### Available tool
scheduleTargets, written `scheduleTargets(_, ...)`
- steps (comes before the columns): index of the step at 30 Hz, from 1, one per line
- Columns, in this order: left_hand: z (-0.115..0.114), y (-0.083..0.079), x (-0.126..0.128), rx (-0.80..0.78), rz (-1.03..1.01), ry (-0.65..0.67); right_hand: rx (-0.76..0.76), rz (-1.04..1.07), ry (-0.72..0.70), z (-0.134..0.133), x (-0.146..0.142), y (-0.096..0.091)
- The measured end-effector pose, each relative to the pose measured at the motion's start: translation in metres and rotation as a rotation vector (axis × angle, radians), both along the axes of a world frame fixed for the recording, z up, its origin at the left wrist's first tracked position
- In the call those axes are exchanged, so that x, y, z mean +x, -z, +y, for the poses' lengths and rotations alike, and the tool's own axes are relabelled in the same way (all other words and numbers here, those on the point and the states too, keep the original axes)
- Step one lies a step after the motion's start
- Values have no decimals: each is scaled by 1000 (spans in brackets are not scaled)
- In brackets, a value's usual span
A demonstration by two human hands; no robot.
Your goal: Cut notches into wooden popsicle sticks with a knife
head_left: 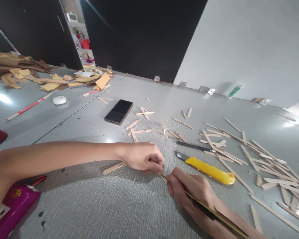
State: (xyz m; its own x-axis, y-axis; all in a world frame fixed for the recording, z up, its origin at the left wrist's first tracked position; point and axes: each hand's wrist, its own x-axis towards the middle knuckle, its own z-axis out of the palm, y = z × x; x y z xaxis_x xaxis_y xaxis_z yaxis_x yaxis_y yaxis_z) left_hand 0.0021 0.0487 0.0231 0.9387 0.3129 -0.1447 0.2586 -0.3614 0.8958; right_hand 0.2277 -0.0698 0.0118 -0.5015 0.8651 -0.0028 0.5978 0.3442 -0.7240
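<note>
A grey table [94, 212] filled the near and middle scene, with a black panel [139, 36] on its far side and a white panel [246, 43] to the far right. Through the gap at far left, between 2 black surfaces, red items [85, 43] showed. Brown and yellow scraps [49, 87] lay heaped at far left; loose wooden sticks [280, 181] overlapped on the right. A purple device [21, 204] sat at near left, under the left arm.

The left hand [143, 157] was curled at near centre, fingertips together; whether it gripped anything could not be told. The right hand [193, 186], just right of it, grasped a slim gold-and-black tool [215, 215] that slanted toward near right. A black phone [119, 112] lay farther off, left of centre. Right of the hands, a yellow cutter [209, 171] had its handle sheathing a dark blade, part of which stuck out. The small white case [59, 100] at far left hid whatever it contained. Smallest, a pale sliver [163, 178] showed between the 2 hands' fingertips.
</note>
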Motion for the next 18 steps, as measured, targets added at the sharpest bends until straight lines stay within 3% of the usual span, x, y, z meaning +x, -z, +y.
scheduleTargets(8,2,-2,0,-38,4,30,143,1,-53,4,-9,-6)
scheduleTargets(18,3,3,0,-92,4,39,125,-3,-81,3,-9,-2)
